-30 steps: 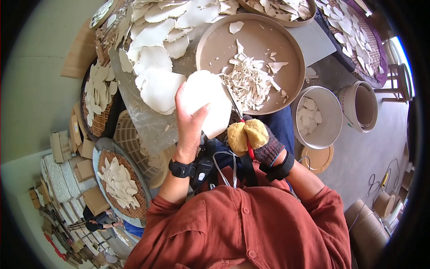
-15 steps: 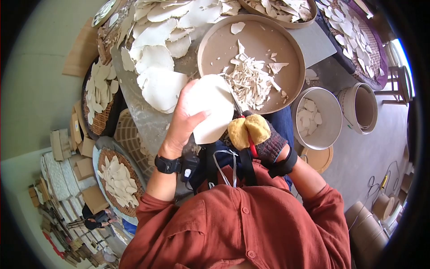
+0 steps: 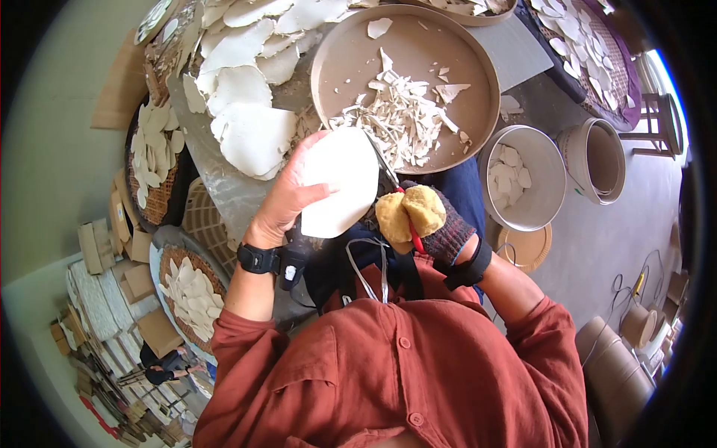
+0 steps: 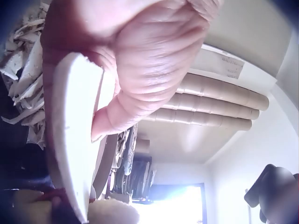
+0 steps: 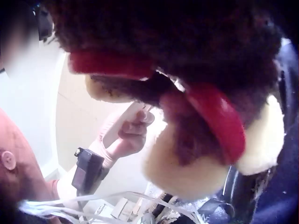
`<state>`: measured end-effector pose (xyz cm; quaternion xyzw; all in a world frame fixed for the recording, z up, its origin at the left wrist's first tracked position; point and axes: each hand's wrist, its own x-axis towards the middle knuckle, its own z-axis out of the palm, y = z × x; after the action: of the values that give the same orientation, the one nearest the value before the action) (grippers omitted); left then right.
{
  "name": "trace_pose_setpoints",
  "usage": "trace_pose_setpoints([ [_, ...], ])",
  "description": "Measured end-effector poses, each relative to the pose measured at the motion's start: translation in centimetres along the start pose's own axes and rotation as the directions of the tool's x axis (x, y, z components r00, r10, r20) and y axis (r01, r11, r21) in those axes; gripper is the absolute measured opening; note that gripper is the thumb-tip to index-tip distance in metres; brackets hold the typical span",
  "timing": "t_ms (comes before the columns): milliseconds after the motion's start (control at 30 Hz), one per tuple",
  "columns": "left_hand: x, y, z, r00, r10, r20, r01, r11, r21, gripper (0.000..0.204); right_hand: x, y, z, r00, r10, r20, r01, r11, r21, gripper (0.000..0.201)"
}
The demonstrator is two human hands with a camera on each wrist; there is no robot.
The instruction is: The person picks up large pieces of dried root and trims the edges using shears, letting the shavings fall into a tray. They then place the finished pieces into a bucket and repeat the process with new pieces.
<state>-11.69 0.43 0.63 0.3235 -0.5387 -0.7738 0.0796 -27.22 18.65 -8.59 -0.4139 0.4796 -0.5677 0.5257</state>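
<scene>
My bare left hand (image 3: 287, 198) holds a flat, pale oval slab (image 3: 340, 179), its thumb lying across the face. Edge-on in the left wrist view, the slab (image 4: 70, 126) looks thick and sits between thumb and fingers. A dark knitted glove covers my right hand (image 3: 452, 231), which grips red-handled scissors (image 3: 387, 168). Yellow spongy padding (image 3: 426, 209) is wrapped about the grip. The blades run along the slab's right edge. From the right wrist, the red handle (image 5: 219, 121) shows under the glove, with the blades hidden.
A round shallow pan (image 3: 478, 89) with pale trimmings lies just beyond my hands. Left of it, untrimmed slabs (image 3: 254, 138) overlap on the table. A white bucket (image 3: 541, 187) holding pale pieces stands at right. Round woven trays (image 3: 149, 272) of cut pieces lie around.
The left hand has swung outward to the left, turning the slab so its lower end points further left. The right hand keeps its grip on the scissors by the slab's edge. The view has shifted slightly.
</scene>
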Motion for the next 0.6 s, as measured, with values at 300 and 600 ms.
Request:
trace_pose_setpoints([
  [300,-0.1,0.6,-0.6,0.993,-0.004,0.118,-0.014,0.988,0.156,0.075,0.4,0.3,1.0,0.963,0.227,0.148,-0.226,0.370,0.901,0.021],
  [600,-2.3,-2.0,-0.6,0.870,0.200,-0.450,-0.194,0.979,0.059,0.061,-0.1,1.3,0.6,0.985,0.088,-0.149,-0.040,0.953,0.301,0.019],
])
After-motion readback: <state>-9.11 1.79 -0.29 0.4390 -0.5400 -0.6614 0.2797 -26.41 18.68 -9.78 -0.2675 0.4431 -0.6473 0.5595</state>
